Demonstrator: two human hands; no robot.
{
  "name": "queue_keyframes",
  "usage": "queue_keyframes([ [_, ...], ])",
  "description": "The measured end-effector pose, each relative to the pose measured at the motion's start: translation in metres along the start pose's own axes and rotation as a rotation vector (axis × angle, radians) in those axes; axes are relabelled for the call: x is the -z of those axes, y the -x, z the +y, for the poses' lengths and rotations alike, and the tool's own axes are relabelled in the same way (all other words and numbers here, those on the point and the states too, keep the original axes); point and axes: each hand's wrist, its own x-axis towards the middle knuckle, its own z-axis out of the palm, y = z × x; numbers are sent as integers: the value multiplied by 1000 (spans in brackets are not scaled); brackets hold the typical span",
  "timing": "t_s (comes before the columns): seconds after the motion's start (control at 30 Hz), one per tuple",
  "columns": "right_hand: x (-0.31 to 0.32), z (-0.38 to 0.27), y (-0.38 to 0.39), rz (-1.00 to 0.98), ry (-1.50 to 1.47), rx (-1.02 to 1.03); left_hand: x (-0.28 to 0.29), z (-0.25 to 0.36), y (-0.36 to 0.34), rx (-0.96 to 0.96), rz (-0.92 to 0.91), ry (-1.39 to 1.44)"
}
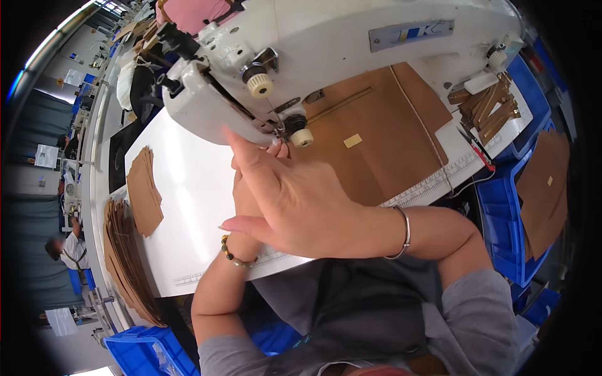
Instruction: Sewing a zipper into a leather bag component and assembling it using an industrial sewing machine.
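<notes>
A white sewing machine (207, 106) reaches over a large brown leather-like panel (401, 144), which lies under its needle area and has a small yellow label (352, 141). My right hand (301, 188), a silver bangle at its wrist, crosses in front of my left hand, just below the presser foot. Its thumb and index finger are stretched well apart, with nothing seen between them. My left hand (246, 197), wearing a beaded bracelet, is mostly covered by the right one. Some fingertips show beside the needle; whose they are is unclear.
Stacked brown pieces (144, 191) lie on the white table (188, 213) at the left, with a thicker stack (122, 250) at its edge. Toward the right are narrow brown strips (492, 113), red-handled snips (480, 150) and a blue bin (505, 213). Another blue bin (150, 351) stands lower left.
</notes>
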Motion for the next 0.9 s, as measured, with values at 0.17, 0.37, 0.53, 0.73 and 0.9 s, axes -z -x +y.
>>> queue_keyframes([
  [0.17, -1, -12, 1, 45, 17, -47, 0, 12, 2, -5, 82, 403],
  [0.37, -8, -11, -4, 74, 36, -91, 10, 8, 5, -171, -34, -34],
  [0.53, -12, -23, -22, 166, -232, -88, 23, 3, 7, -320, -130, -384],
  [0.73, -17, -10, 14, 79, -73, 35, 26, -11, 7, -257, -142, -515],
  [0.9, 13, -39, -5, -5, -626, -98, 22, -1, 4, -266, -134, -493],
])
